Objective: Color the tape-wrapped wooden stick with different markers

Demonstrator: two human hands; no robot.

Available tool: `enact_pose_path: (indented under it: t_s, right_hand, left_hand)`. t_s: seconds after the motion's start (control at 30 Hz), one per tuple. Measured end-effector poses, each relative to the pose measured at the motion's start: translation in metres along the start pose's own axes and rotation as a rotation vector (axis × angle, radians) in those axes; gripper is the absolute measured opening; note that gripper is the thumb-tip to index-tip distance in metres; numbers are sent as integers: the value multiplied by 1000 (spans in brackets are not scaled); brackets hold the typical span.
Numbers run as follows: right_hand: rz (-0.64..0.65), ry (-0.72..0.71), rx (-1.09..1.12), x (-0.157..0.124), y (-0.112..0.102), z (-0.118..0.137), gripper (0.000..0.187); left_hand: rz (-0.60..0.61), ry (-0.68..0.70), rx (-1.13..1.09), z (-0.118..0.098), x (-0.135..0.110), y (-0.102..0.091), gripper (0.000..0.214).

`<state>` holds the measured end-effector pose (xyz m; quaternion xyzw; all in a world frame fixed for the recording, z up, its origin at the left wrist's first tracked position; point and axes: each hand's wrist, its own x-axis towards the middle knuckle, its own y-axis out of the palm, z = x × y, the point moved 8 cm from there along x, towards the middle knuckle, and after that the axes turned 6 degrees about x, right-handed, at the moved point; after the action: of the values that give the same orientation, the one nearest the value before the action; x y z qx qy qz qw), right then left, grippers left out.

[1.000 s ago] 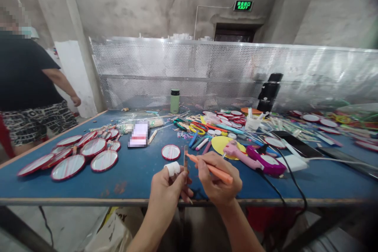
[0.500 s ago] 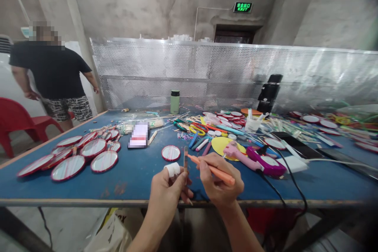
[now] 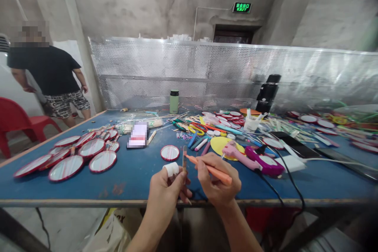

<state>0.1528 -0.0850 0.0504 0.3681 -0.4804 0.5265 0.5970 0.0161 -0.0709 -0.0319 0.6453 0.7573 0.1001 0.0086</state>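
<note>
My left hand [image 3: 167,189] is closed around a thin wooden stick [image 3: 184,158] held upright above the near edge of the blue table [image 3: 132,175]. A white bandage wraps one finger of that hand [image 3: 171,169]. My right hand [image 3: 217,183] grips an orange marker [image 3: 210,169] like a pen, its tip touching the stick. A small round red-rimmed disc [image 3: 170,152] lies on the table just beyond my hands.
Several red-rimmed discs [image 3: 79,154] lie at the left. A pink and purple glue gun [image 3: 251,158] with a black cable, a yellow paper circle [image 3: 220,144], pens, a green bottle [image 3: 174,101] and phones [image 3: 293,144] crowd the right. Another person [image 3: 49,75] stands far left by a red chair [image 3: 14,122].
My hands hold the stick and marker almost unchanged. The person at the left has walked away from the table toward the red chair.
</note>
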Motion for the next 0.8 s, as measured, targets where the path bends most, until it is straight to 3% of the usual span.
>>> enact_pose_path:
  t_s: [0.8]
  right_hand:
    - [-58, 2, -41, 0, -4, 0, 17]
  left_hand:
    - [-17, -10, 0, 0, -1, 0, 29]
